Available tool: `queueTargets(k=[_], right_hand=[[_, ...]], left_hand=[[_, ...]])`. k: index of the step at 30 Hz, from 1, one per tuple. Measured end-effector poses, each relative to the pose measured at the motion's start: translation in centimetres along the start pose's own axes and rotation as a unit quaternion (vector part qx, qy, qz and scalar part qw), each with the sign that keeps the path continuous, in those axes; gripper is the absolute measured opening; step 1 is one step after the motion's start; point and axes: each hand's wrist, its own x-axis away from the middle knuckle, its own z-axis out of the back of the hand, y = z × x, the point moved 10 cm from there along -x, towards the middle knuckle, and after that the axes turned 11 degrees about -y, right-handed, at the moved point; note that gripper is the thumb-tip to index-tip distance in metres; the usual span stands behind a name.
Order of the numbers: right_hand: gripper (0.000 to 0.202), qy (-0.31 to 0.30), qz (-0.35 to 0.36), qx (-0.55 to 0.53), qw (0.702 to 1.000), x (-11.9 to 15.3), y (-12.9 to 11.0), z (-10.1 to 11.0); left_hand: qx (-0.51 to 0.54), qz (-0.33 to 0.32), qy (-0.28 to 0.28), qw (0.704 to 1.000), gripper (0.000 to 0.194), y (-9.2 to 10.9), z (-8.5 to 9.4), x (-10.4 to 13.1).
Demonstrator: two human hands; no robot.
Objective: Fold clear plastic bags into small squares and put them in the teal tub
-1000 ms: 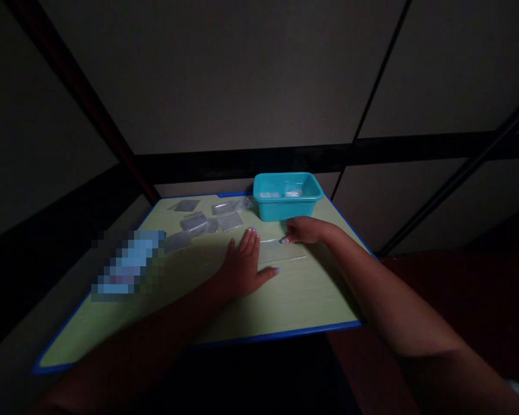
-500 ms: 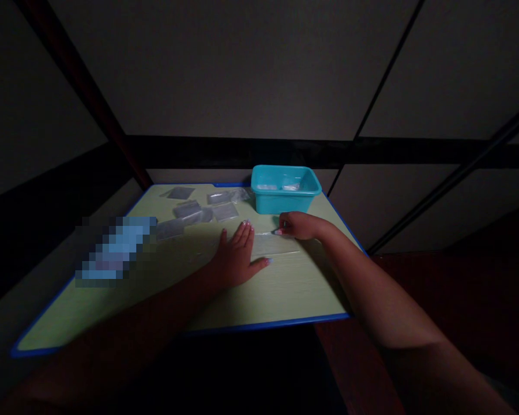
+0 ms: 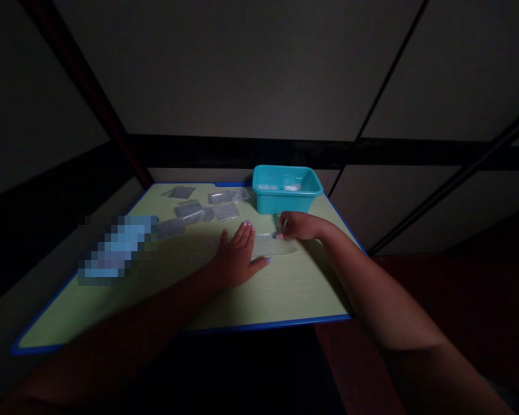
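A: Nearest item?
B: Table point(image 3: 263, 300), pale yellow-green, blue rim. On it, left hand point(image 3: 237, 259): palm down, fingers straight, thumb spread wide, gripping nothing.

A: Under it?
B: One clear bag point(image 3: 271, 246), lying flat on the table; its left part is covered by the hand, the rest reaches out to the right.

A: Right hand point(image 3: 301, 225)?
B: At the bag's far edge. Fingers curled, tips low on the film; whether they pinch it, cannot tell.

A: Step in hand?
B: Judged: holding the bag flat while its far edge is worked.

A: Next move calls for?
B: Probably a steady left palm and light right fingertips; thin film could slip or crease.

A: Condition of bag?
B: See-through, colourless, a pale glint along the far edge. Contents, if any: not discernible.

A: Farther off?
B: Left, a blue item point(image 3: 123, 248), blurred out. Beyond the left hand, several greyish packets point(image 3: 227, 211), flat, some overlapping. Behind the right hand, a turquoise tub point(image 3: 285, 203), upright, whitish pieces inside.
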Motion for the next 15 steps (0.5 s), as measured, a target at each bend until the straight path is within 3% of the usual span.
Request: queueTargets(k=[4, 8, 15], right_hand=[[0.015, -0.031, -0.018, -0.037, 0.999, -0.3, 0.5, -0.7], [0.019, -0.041, -0.031, -0.045, 0.998, -0.2, 0.9, -0.8], [0.014, -0.006, -0.034, -0.042, 0.999, 0.4, 1.0, 0.3]], left_hand=[[0.007, -0.001, 0.009, 1.0, 0.076, -0.1, 0.0, 0.0], [0.009, -0.006, 0.016, 1.0, 0.076, -0.1, -0.1, 0.0], [0.006, -0.006, 0.014, 1.0, 0.076, 0.0, 0.1, 0.0]])
